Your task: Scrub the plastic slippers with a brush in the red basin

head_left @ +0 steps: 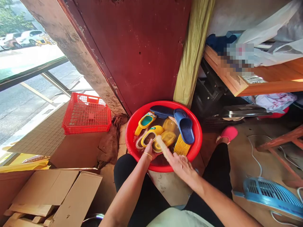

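Note:
My left hand (151, 152) is closed on the edge of a yellow slipper (157, 129) inside a red basin (129, 138) of murky water. In my right hand (181, 163) is a pale scrubbing brush (163, 147), its far end against the yellow footwear beside my left hand. A second yellow slipper with a teal lining (145, 120) leans on the basin's left side. Two dark blue slippers lie at the back and right, the nearer blue slipper (186, 129) resting against the rim. A yellow sole (181, 145) shows below it.
A red plastic crate (87, 115) sits to the left on cardboard, above an open cardboard box (47, 189). Behind the basin stands a dark red door (134, 53). To the right are a wooden tabletop (260, 78), a blue fan (272, 195) and a loose white cable.

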A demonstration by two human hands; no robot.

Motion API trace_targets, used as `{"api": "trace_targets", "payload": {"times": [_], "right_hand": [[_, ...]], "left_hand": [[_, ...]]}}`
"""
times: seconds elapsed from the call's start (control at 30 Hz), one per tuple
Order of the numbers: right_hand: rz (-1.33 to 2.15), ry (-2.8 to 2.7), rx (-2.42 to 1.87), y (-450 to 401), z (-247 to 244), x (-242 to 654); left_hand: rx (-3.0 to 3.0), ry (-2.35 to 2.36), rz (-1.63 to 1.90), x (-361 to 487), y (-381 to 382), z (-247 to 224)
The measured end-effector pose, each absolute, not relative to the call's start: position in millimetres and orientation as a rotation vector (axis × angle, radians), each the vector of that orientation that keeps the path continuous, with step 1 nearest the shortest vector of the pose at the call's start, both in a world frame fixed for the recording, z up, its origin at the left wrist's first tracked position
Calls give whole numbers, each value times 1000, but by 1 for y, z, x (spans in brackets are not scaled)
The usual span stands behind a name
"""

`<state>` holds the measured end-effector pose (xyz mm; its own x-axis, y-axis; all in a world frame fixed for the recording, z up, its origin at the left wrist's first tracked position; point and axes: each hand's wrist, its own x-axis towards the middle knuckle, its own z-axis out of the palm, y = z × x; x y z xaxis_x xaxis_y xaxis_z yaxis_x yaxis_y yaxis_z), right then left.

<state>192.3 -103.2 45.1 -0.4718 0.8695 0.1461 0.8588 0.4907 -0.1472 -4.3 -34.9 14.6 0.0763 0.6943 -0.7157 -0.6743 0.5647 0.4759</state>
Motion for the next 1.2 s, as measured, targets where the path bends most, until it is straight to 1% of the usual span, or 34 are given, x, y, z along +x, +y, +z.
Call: {"api": "trace_targets", "payload": {"times": [0.07,0.13,0.27,0.37,0.47,0.57,0.63,0.7,0.83,0.93,1.03,1.1,1.2], "right_hand": [[83,-2643,-1404,-128,44,191],[88,-2707,-1417,-130,45,195],[55,-2601,-1712,-79,47,214],[109,-2418,-1870,-34,47,230],[107,-2272,-1838,-27,42,234],[18,-2276,-1645,-57,34,225],[-19,-2371,-1468,-79,29,219],[-32,-2453,-1383,-88,25,218],[-63,-2348,-1680,-58,22,231],[-44,-2283,-1804,-30,23,238],[13,-2317,-1834,-25,25,235],[50,-2335,-1853,-31,26,233],[120,-2298,-1856,-38,26,235]], "left_hand": [[33,1047,1012,-4,-34,15],[75,1013,979,-3,-35,16],[250,1065,970,-1,-40,17],[499,1107,1082,4,-44,14],[859,1154,1239,8,-46,6],[1131,1245,1341,9,-46,-3],[1302,1319,1313,9,-46,-7],[1456,1400,1243,8,-47,-9],[1622,1529,1146,7,-50,-9],[1732,1576,1067,7,-50,-8],[1619,1545,1048,7,-47,-7],[1366,1547,1097,6,-45,-7],[956,1670,1126,7,-44,-7]]}}
